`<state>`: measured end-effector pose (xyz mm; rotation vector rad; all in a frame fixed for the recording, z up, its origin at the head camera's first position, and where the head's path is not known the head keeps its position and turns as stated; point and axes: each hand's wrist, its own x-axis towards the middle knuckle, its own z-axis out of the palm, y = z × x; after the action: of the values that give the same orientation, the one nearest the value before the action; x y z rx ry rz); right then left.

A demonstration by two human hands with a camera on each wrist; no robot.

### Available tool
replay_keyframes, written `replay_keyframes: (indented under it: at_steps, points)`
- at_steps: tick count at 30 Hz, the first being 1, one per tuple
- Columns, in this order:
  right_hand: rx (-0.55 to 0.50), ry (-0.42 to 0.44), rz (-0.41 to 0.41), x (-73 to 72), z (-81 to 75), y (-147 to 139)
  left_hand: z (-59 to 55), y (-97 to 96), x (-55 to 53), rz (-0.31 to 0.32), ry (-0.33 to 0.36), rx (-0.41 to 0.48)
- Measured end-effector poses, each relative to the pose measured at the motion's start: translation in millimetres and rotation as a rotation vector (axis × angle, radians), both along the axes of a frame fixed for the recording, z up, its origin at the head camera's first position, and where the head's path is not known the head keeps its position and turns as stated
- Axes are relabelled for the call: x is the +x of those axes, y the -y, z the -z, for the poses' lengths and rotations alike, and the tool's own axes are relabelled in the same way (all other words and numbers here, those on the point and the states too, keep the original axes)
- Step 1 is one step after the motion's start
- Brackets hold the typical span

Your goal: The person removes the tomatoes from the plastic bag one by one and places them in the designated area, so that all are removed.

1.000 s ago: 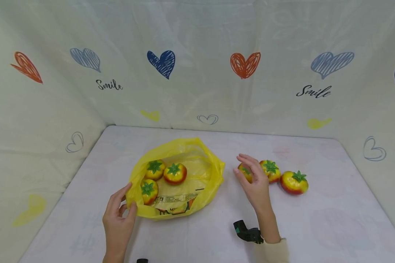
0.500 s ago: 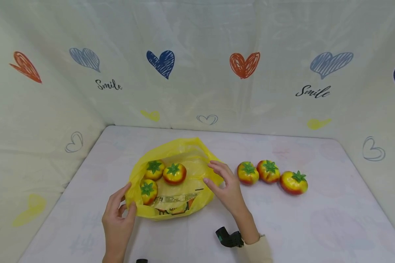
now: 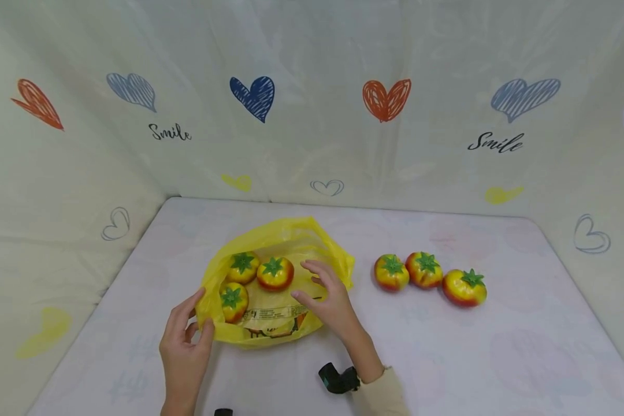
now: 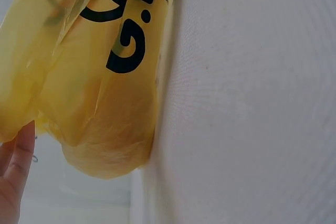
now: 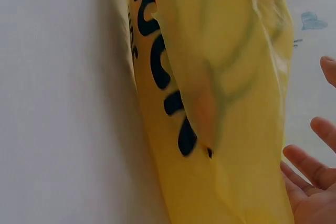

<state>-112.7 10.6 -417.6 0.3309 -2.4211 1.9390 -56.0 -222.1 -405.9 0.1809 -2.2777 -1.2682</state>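
Note:
A yellow plastic bag [image 3: 270,230] with dark printing lies with its mouth spread wide on the table. Inside its left half sit three red-and-yellow toy tomatoes [image 3: 275,274] with green leafy tops. My left hand [image 3: 184,344] holds the left rim of the bag between thumb and fingers; the left wrist view shows the bag's film [image 4: 105,114] bulging beside the hand. Over the right part of the bag's mouth hovers my right hand [image 3: 333,300], fingers spread and slightly bent, with nothing in it. In the right wrist view its fingers [image 5: 310,166] show beyond the bag's side.
Right of the bag, three more toy tomatoes [image 3: 424,270] stand in a row on the pale table [image 3: 447,358]. A white sheet [image 3: 312,133] printed with hearts hangs behind the table. A black wrist camera [image 3: 338,378] sits by my right wrist.
My right hand has moved left, from in front of the leftmost loose tomato to over the bag's mouth. My left hand, the bag and the tomatoes have stayed in place.

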Motion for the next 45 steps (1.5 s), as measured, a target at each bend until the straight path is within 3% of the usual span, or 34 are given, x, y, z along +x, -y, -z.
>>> replay_keyframes:
  at_steps: [14,23,45]
  points:
    - [0.09,0.129,-0.07,-20.9,-1.4,20.6,0.0,0.9,-0.4,0.016,-0.011,0.018]
    - [0.187,0.249,-0.072,-35.1,5.0,29.5,0.5,0.6,-0.4,0.01,-0.004,0.023]
    - [0.211,0.335,-0.105,-52.0,13.2,38.4,2.2,1.0,-1.6,-0.004,0.017,0.005]
